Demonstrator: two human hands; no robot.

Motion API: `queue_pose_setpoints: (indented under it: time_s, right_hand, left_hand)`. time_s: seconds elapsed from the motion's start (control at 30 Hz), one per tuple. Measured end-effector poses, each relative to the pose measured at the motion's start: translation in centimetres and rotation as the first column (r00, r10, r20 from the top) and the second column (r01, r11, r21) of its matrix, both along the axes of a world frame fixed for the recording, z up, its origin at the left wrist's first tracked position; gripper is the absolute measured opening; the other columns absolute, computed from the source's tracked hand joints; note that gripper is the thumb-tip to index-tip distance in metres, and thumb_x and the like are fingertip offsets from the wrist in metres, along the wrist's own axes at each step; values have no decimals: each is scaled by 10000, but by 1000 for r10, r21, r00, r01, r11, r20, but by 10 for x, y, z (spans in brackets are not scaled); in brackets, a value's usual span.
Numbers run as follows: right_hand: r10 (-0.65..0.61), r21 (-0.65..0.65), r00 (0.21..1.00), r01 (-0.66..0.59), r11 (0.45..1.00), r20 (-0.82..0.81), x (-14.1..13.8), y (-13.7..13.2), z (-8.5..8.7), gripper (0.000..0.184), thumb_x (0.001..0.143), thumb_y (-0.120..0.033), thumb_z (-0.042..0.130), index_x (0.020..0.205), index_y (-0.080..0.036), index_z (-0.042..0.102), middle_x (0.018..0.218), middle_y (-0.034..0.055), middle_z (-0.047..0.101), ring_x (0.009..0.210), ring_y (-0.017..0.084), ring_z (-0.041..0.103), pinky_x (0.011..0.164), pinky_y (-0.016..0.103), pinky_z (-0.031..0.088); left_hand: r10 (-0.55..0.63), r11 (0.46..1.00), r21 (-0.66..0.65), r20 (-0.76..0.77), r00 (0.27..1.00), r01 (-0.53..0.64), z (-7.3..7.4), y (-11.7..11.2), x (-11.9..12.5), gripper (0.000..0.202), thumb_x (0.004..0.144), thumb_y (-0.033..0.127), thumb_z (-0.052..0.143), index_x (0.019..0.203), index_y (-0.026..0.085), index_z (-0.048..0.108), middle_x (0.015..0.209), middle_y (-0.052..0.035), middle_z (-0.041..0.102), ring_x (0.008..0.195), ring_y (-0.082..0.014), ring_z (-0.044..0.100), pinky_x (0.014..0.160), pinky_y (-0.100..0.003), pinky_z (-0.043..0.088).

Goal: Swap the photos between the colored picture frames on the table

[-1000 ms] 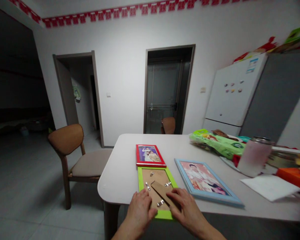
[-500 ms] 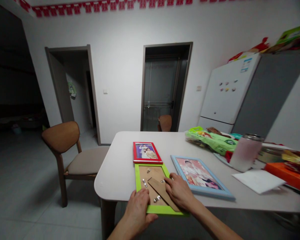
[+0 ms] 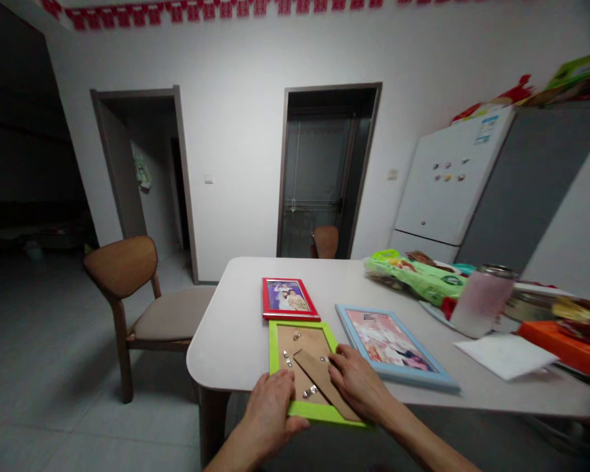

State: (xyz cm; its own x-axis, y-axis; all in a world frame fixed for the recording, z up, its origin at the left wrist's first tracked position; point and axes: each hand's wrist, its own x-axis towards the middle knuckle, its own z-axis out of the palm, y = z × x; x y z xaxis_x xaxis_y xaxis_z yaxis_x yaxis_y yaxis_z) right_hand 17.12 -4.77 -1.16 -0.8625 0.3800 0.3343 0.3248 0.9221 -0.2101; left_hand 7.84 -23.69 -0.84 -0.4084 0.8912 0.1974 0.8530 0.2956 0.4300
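Observation:
A green photo frame (image 3: 274, 351) lies face down at the near edge of the table, its lower edge overhanging. Its brown backing board (image 3: 314, 337) shows several small metal clips and a slanted support leg (image 3: 317, 380). My left hand (image 3: 270, 406) grips the lower left side, fingers on top and thumb at the bottom edge. My right hand (image 3: 358, 383) is closed on the right side, fingertips curled by the right clip (image 3: 324, 359). Beyond it, touching or nearly so, a red photo frame (image 3: 290, 317) lies picture up. To the right lies a blue photo frame (image 3: 408, 375), also picture up.
On the right of the white table (image 3: 226, 328) are a green snack bag (image 3: 417, 275), a pinkish jar (image 3: 484, 301), a white sheet (image 3: 506, 359) and an orange box (image 3: 565, 347). A wooden chair (image 3: 122, 262) stands left, a fridge (image 3: 447, 177) behind.
The green frame has shifted slightly right along with my hands. Both hands keep nearly the same hold, and the clips look the same.

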Motion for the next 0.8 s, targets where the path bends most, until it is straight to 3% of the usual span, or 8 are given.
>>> queue_pose_setpoints:
  time_s: [0.07, 0.13, 0.2, 0.27, 0.57, 0.8]
  right_hand:
    - [56, 45, 998, -55, 998, -32, 3, -10, 3, 272, 745, -257, 393, 909, -174, 593, 995, 110, 509, 923, 218, 456, 798, 342, 335]
    - [195, 40, 980, -194, 980, -43, 7, -23, 6, 275, 743, -236, 402, 951, -222, 582, 1038, 85, 499, 954, 214, 440, 803, 349, 335]
    - [324, 7, 945, -324, 946, -39, 10, -37, 9, 252, 755, -221, 394, 900, -252, 598, 989, 59, 515, 925, 194, 446, 789, 340, 344]
    - [378, -9, 925, -378, 926, -42, 13, -47, 12, 235, 756, -208, 399, 846, -262, 610, 942, 48, 521, 903, 187, 444, 779, 341, 346]
    - [429, -36, 901, -432, 901, -62, 19, -44, 9, 262, 767, -214, 391, 906, -263, 607, 1004, 52, 517, 943, 189, 427, 815, 352, 330]
    - [277, -76, 961, -278, 958, -20, -32, -37, 5, 303, 751, -163, 370, 967, -197, 579, 978, 72, 535, 909, 183, 434, 788, 310, 317]
  left_hand:
    - [-4, 1000, 4, 2, 1000, 4, -1, 1, -1, 592, 576, 336, 694, 1088, 149, 463, 1141, -75, 516, 1048, -208, 448, 927, -328, 311]
    - [-8, 1000, 10, 5, 1000, 8, -3, 1, -2, 611, 578, 334, 694, 1106, 144, 453, 1150, -82, 509, 1059, -212, 440, 936, -331, 303]
    - [-7, 1000, 7, 10, 1000, 7, -5, 1, -2, 617, 581, 330, 691, 1117, 147, 447, 1170, -88, 494, 1073, -216, 431, 945, -337, 294]
    - [-7, 1000, 3, 18, 1000, 7, -5, 1, -3, 618, 582, 321, 689, 1123, 149, 445, 1178, -92, 488, 1077, -217, 430, 947, -337, 294]
    - [-5, 999, 43, 17, 1000, 4, -6, 0, -3, 590, 567, 300, 697, 1092, 162, 465, 1149, -85, 509, 1050, -225, 451, 920, -335, 331]
    - [-1, 998, 68, 13, 1000, 0, -11, 2, -6, 504, 539, 300, 720, 985, 175, 521, 1126, -60, 520, 1012, -216, 464, 890, -316, 355]
